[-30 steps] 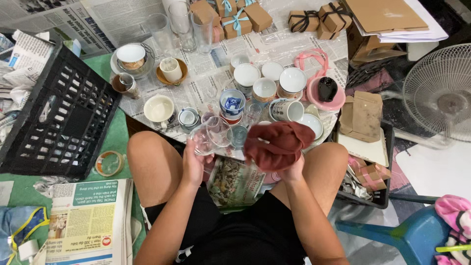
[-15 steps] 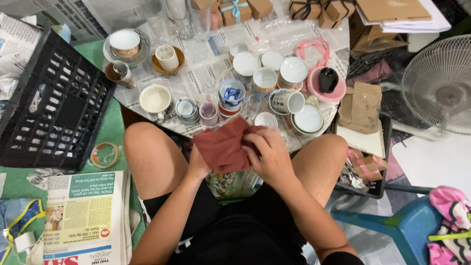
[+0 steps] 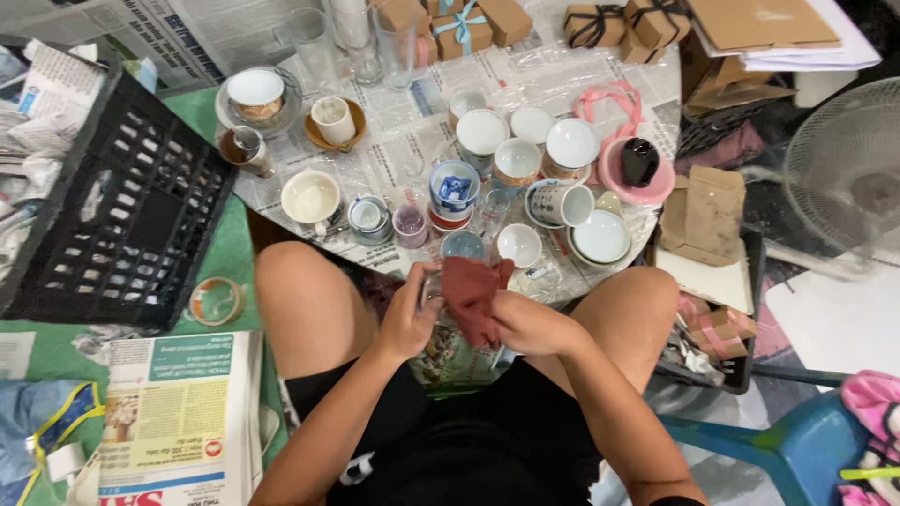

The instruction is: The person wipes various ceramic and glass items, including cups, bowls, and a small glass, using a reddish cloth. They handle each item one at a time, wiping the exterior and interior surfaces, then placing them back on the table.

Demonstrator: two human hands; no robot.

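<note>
My left hand (image 3: 410, 314) grips a small clear glass (image 3: 432, 287) above my lap. Pressed against that glass is a dark red cloth (image 3: 472, 292), held by my right hand (image 3: 528, 323). Most of the glass is hidden by the cloth and my fingers. Just beyond my hands, a low round table (image 3: 403, 155) covered with newspaper and clear plastic carries several cups, bowls and glasses, among them a blue and white cup (image 3: 455, 190) and a white bowl (image 3: 518, 245).
A black plastic crate (image 3: 122, 215) stands at the left beside a tape roll (image 3: 217, 302) and folded newspapers (image 3: 178, 412). Brown gift boxes (image 3: 464, 23) sit at the table's far edge. A fan (image 3: 848, 178) and a blue chair (image 3: 787, 450) are at the right.
The cloth was spread wide over my hands half a second ago; now it is bunched against the glass. My hands sit slightly lower and closer together.
</note>
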